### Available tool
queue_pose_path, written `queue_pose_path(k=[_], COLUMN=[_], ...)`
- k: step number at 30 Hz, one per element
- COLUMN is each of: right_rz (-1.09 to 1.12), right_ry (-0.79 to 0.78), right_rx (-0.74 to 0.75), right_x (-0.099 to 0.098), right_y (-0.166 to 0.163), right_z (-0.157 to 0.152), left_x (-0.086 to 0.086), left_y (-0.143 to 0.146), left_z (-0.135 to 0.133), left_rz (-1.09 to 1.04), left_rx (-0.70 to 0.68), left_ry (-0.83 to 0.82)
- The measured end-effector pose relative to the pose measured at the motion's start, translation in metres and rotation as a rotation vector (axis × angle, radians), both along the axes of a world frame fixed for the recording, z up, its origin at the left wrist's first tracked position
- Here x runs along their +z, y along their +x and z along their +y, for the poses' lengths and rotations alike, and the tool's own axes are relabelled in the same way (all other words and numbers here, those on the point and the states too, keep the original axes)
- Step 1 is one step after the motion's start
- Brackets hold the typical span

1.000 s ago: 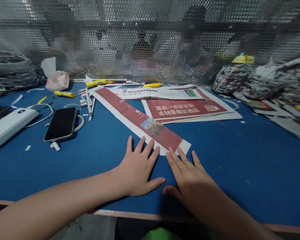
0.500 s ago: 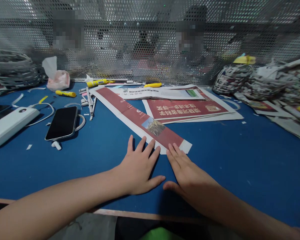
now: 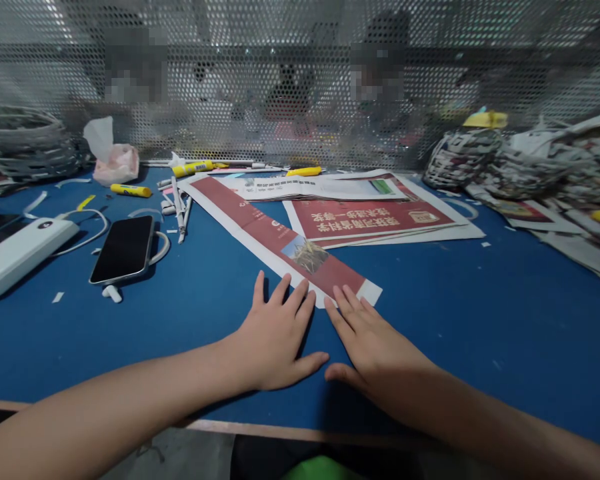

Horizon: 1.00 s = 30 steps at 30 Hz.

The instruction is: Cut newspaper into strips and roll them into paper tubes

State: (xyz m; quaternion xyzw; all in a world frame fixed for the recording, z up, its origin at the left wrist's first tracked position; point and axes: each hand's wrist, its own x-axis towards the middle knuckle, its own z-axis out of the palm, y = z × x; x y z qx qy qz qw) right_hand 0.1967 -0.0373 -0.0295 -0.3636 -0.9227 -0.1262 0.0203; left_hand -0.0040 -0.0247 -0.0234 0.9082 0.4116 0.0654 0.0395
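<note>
Paper strip (image 3: 275,230), phone (image 3: 123,250) (left), newspapers (image 3: 380,221) beyond

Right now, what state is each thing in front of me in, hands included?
Paper strip: laid flat, slantwise
Left hand: open, fingers spread
Right hand: open, fingertips on the strip
Newspaper sheets: flat, stacked
Phone: lying face up, screen dark
Power bank: cable apparently plugged in
Tissue pack: tissue poking out
Yellow tubes: lying down
Basket at left: upright, open-topped

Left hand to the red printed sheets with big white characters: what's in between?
The red-and-white paper strip, lying diagonally between the left hand and the red printed sheets, then some blue tabletop. Head view.
</note>
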Motion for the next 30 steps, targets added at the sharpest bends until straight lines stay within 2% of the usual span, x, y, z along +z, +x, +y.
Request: queue_pose_path(k=[7,13,22,30], right_rz=[-0.019,-0.079,-0.036,-0.059], right_ry=[-0.126,-0.259,-0.281,-0.397], right_rx=[-0.062,-0.152,-0.148,-0.217], right_x=[-0.003,0.006,0.006,0.017], right_y=[-0.001,-0.011,-0.012,-0.018], right_z=[0.009,0.014,0.021,0.025], left_x=[0.000,0.000,0.002,0.002], left_y=[0.000,0.000,0.001,0.001], left_z=[0.000,-0.001,-0.001,-0.001], left_rz=[0.002,0.004,-0.007,0.003], left_rx=[0.002,0.003,0.026,0.051], left_ry=[-0.002,-0.001,-0.010,-0.003])
